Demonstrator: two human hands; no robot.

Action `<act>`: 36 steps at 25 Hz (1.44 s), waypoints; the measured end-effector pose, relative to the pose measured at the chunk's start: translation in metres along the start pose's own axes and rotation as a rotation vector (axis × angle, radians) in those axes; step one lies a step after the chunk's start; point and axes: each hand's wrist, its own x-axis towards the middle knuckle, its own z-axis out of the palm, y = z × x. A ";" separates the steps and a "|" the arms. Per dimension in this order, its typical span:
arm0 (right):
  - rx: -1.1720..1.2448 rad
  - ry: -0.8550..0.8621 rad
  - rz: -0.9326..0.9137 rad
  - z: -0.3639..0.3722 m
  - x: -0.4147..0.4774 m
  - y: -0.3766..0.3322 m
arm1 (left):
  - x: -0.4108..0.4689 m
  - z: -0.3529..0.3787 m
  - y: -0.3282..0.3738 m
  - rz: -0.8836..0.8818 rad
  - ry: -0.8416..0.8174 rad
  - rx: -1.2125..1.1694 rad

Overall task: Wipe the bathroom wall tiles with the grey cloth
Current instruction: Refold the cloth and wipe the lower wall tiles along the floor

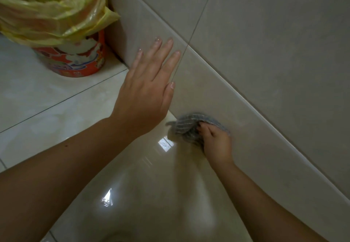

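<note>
The beige wall tiles (265, 43) fill the right and upper part of the head view, with a lower band of tile (204, 82) running diagonally down to the floor. My left hand (149, 82) lies flat with straight fingers against that lower band. My right hand (216, 143) grips the bunched grey cloth (187, 126) and presses it on the bottom of the wall where it meets the floor. Part of the cloth is hidden under my fingers.
A red patterned bin (75, 60) lined with a yellow plastic bag (53, 11) stands in the corner at the upper left, close to the wall. Glossy pale floor tiles (56, 99) spread across the left and bottom, with bright reflections.
</note>
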 end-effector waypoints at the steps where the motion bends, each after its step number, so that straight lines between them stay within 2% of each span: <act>1: 0.069 0.043 0.009 -0.008 -0.002 -0.008 | 0.001 0.001 -0.002 -0.002 0.000 0.002; 4: 0.248 0.118 -0.076 -0.023 0.006 -0.060 | 0.005 0.003 -0.007 -0.028 0.010 -0.014; 8: 0.293 0.061 -0.157 0.006 0.029 -0.105 | 0.008 0.006 -0.014 -0.067 0.036 -0.028; 13: -0.050 -0.116 -0.089 0.042 0.037 -0.077 | 0.006 0.011 -0.022 -0.078 0.031 -0.023; 15: -0.021 -0.110 -0.044 0.041 0.032 -0.064 | 0.007 0.012 -0.027 -0.074 0.038 -0.027; 18: 0.126 0.054 -0.008 0.023 0.023 -0.070 | 0.008 0.012 -0.034 -0.080 0.052 -0.027; 20: 0.291 0.130 -0.065 0.008 0.022 -0.098 | 0.009 0.011 -0.039 -0.106 0.062 -0.030; 23: 0.430 0.119 -0.199 0.007 0.036 -0.143 | 0.011 0.010 -0.046 -0.145 0.065 -0.041; 27: 0.252 0.005 -0.222 0.054 0.063 -0.145 | 0.008 0.011 -0.053 -0.155 0.077 -0.044; 31: 0.081 -0.114 -0.100 0.080 0.069 -0.105 | 0.007 0.010 -0.059 -0.163 0.084 -0.043; 33: 0.098 -0.086 -0.083 0.071 0.062 -0.097 | 0.007 0.007 -0.063 -0.169 0.085 -0.044; 36: 0.261 0.035 -0.103 0.041 0.054 -0.120 | 0.008 0.004 -0.069 -0.184 0.106 -0.057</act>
